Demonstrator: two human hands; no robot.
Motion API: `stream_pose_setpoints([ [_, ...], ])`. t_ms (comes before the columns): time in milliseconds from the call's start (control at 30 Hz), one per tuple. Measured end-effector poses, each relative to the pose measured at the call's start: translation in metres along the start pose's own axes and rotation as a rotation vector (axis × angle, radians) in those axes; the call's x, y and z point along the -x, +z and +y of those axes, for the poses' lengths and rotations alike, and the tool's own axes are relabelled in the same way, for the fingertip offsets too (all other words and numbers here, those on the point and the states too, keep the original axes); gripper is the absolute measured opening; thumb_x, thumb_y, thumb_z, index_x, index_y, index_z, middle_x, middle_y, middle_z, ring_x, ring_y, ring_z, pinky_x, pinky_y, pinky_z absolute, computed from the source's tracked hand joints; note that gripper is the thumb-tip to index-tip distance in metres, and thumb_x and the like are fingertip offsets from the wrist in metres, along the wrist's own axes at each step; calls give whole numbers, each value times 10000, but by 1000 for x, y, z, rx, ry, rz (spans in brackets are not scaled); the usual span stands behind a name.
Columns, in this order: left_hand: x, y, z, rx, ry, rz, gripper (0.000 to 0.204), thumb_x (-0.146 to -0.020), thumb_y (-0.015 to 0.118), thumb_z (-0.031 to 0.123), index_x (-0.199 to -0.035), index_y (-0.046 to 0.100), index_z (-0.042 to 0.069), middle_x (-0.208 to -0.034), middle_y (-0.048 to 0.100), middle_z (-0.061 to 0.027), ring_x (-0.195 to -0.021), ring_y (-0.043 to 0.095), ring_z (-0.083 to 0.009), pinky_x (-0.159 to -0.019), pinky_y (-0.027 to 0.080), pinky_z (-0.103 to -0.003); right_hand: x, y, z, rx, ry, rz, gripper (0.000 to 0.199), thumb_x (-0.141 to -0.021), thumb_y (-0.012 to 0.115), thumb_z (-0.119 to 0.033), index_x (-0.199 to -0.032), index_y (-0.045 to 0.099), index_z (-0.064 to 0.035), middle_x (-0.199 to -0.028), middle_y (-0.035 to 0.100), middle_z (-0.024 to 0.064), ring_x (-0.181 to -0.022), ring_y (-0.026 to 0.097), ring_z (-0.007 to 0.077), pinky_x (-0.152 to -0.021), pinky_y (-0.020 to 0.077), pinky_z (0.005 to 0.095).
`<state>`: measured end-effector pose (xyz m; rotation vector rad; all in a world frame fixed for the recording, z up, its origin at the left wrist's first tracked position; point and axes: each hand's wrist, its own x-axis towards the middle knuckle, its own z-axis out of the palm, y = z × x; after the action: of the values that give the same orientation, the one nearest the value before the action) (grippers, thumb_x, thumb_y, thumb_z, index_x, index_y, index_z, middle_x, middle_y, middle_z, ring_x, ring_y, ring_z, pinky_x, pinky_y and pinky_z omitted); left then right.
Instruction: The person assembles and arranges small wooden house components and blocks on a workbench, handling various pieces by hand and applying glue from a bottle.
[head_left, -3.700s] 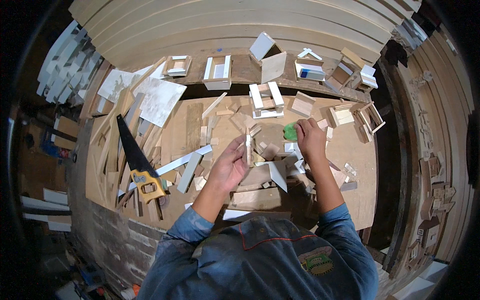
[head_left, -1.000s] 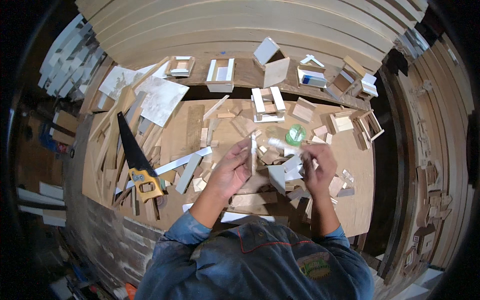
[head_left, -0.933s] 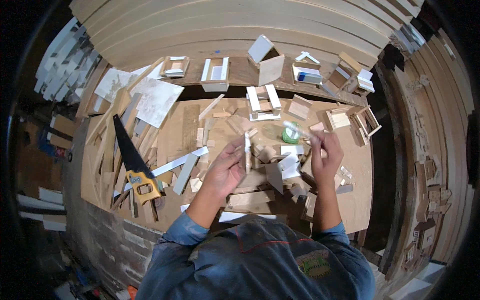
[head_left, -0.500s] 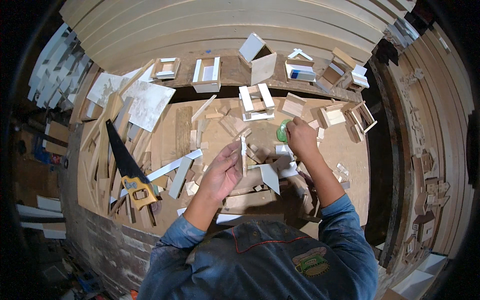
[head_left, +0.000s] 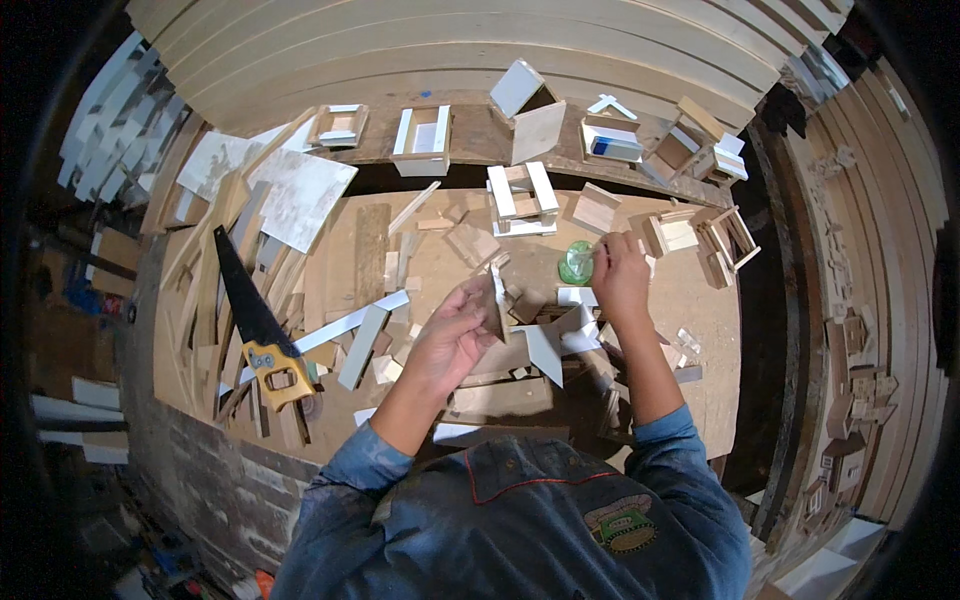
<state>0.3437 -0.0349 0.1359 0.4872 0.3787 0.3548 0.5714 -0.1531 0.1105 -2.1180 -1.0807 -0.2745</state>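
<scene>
A: Entry, largest first. Wood-topped surface [head_left: 700, 330], littered all over with offcuts. Curved stacked boards [head_left: 450, 50] run along the far side, with small open wooden box frames [head_left: 422, 140] on the ledge in front of them.

B: Tools?

A: One handsaw [head_left: 255, 320], black blade, yellow handle, lying flat on the person's left, well clear of both hands. A long pale strip [head_left: 330, 330] lies just beside it.

B: The hands, then.

A: Left hand [head_left: 455, 335] is closed around a thin wooden piece [head_left: 497, 305], held upright on edge above the middle of the surface, fingers wrapped on its near side. Right hand [head_left: 620, 275] is reached forward, fingers curled on or at a small green round container [head_left: 577, 262] that sits on the surface just beyond the held piece. Whether it is gripped or only touched I cannot tell; the knuckles cover the contact.

B: Your reading of the step?

A: Judgement only: a joining step, one part kept ready in the left while the right goes to the green container for whatever it holds. The next move would call for a steady left grip, the edge kept upward, and the right hand brought across without knocking the white scraps [head_left: 570, 335] between them.
</scene>
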Motion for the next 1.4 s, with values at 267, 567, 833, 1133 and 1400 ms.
stream_pose_setpoints([
  [267,3,10,2,-781,338,157,597,-783,600,-51,-1337,408,63,-989,611,-58,-836,563,-69,-742,466,-221,22,-55,-51,-758,274,168,127,-895,569,-90,-914,623,24,-782,600,61,-640,571,105,-581,452,230],
  [567,18,27,9,-1283,702,256,715,-725,691,-9,-1365,382,66,-853,658,-81,-736,596,-96,-683,488,-236,55,-53,-74,-913,313,-17,165,-885,590,-37,-1030,629,31,-854,616,65,-720,565,82,-637,455,211],
  [833,26,35,16,-1386,758,291,743,-726,687,-9,-1390,364,72,-834,674,-75,-704,579,-91,-694,476,-234,58,-50,-80,-951,238,-26,182,-885,601,-47,-1049,632,25,-839,611,59,-704,576,94,-643,461,212],
  [1133,26,30,18,-1478,868,266,726,-734,653,-29,-1393,361,59,-852,674,-91,-826,632,-140,-810,472,-278,59,-51,-78,-1079,389,-66,180,-882,608,-34,-1052,638,17,-823,619,39,-712,588,84,-635,472,212],
  [1400,27,38,18,-1482,831,294,750,-724,683,-10,-1396,357,58,-851,675,-98,-794,643,-151,-774,496,-279,64,-44,-83,-945,252,-40,187,-843,629,25,-1030,643,25,-894,629,76,-722,603,100,-653,496,218],
])
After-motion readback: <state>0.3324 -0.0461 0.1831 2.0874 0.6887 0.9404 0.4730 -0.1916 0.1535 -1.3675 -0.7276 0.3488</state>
